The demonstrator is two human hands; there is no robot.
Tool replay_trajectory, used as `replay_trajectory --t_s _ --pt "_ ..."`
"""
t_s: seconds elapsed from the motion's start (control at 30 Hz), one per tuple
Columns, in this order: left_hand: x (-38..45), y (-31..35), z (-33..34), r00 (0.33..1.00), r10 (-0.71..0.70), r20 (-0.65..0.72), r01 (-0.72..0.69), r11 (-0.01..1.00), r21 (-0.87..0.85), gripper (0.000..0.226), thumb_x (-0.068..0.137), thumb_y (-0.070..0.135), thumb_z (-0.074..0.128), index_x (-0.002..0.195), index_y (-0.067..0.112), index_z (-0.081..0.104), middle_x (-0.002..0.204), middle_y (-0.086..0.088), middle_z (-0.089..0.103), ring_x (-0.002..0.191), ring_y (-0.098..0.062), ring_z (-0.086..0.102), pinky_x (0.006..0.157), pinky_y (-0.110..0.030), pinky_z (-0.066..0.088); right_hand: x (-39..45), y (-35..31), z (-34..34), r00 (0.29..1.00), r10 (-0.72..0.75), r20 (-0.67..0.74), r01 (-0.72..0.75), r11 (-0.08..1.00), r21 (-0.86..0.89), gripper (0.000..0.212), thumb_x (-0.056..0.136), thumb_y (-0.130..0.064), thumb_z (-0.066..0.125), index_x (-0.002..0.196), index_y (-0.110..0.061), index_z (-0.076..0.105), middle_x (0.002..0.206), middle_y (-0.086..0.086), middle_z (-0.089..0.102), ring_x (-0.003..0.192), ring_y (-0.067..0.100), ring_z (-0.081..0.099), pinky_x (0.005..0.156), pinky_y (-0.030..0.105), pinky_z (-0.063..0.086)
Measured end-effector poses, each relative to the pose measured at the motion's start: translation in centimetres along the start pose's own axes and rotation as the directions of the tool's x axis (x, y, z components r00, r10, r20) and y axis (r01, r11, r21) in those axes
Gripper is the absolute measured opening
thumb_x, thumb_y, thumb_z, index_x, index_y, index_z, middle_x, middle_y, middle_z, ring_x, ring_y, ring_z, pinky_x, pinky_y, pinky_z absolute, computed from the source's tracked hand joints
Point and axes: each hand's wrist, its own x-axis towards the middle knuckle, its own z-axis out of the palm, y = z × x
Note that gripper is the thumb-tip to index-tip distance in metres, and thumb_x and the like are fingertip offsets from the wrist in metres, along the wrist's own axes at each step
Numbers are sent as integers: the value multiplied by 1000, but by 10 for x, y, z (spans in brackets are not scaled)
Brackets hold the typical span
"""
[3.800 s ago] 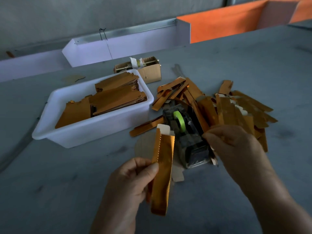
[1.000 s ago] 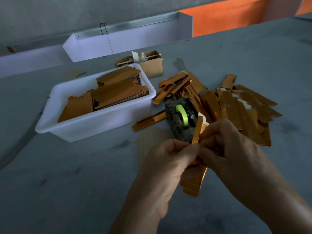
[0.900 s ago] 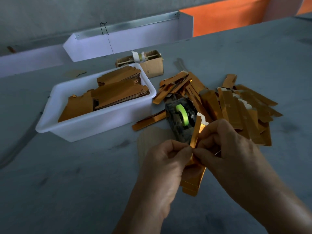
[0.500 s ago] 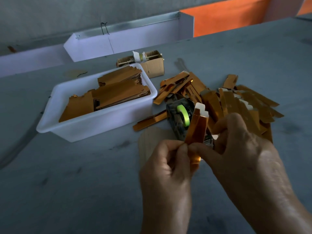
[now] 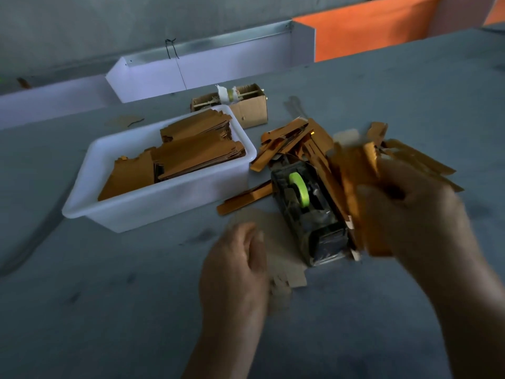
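My right hand [image 5: 418, 212] grips a folded gold card sleeve [image 5: 355, 170], blurred by motion, above the right side of the tape dispenser [image 5: 308, 212] with its green roll. My left hand [image 5: 235, 272] hovers low over the table left of the dispenser, fingers loosely curled and holding nothing. A heap of gold card sleeves [image 5: 303, 143] lies behind and to the right of the dispenser. A white tub [image 5: 153, 209] at the left holds stacked flat gold cards.
A small cardboard box [image 5: 251, 108] stands behind the tub. A flat brown card piece [image 5: 284, 266] lies on the grey table under the dispenser's front. White metal trays [image 5: 207, 69] and an orange panel [image 5: 369, 31] line the far edge.
Both hands were pinching the gold sleeve together in front of the dispenser. The left hand has let go and dropped back; the right hand has carried the sleeve to the right.
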Motion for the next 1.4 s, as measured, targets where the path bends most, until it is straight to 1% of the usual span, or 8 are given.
replay_trajectory --t_s 0.13,0.2,0.37,0.6,0.83,1.17,1.3,1.4 --pt "19 -17 16 975 -130 178 36 891 452 65 87 59 53 133 15 43 130 -8 41 120 -24 37 100 -30 31 28 17 -5 981 125 -150 -164 944 -286 39 89 -26 56 126 -15 55 118 15 55 110 35 51 84 36 42" --pt "27 -25 17 967 -186 172 115 927 358 64 82 53 65 127 12 46 126 -9 43 118 -26 41 98 -32 34 19 14 -2 971 89 -220 -146 955 -258 39 88 -23 58 126 -15 55 123 14 54 110 36 50 86 38 42" --pt "41 -43 7 947 -296 121 293 955 45 31 75 25 80 90 22 53 78 11 55 77 -11 55 55 -17 33 -20 10 22 994 -37 -105 21 988 -152 26 87 -13 64 113 -10 65 105 -1 58 85 7 48 66 -9 31" --pt "51 -50 0 904 -371 212 393 916 -74 19 81 12 73 73 21 59 74 3 59 81 -21 59 77 -32 51 -27 -7 31 990 -99 -104 86 988 -130 22 86 -13 61 107 -9 67 109 6 64 98 24 60 75 26 43" --pt "53 -52 -8 814 -448 370 540 818 -199 20 89 1 61 76 17 58 76 -7 60 67 -18 56 70 -31 50 -40 -19 42 983 -160 -91 159 987 -17 17 84 -8 64 100 -8 69 101 5 67 87 22 63 70 32 52" --pt "51 -35 11 876 -364 315 329 931 159 39 75 38 79 100 15 59 94 1 57 92 -16 56 70 -24 37 -41 -20 45 987 -156 -37 156 988 -17 17 83 -8 63 99 -9 70 101 3 67 88 23 63 71 34 52" --pt "54 -38 15 895 -325 305 262 937 229 19 84 34 71 76 21 60 77 5 61 81 -13 59 62 -22 36 -42 -20 43 987 -155 -46 154 988 -10 16 83 -6 64 98 -10 71 101 2 67 90 21 62 71 30 48" --pt "54 -36 19 904 -328 274 245 923 295 53 80 48 70 110 5 62 114 -11 61 108 -25 58 79 -30 44 -43 -21 42 986 -161 -51 161 987 -4 16 83 -6 65 97 -9 71 100 3 67 89 21 62 71 29 48"
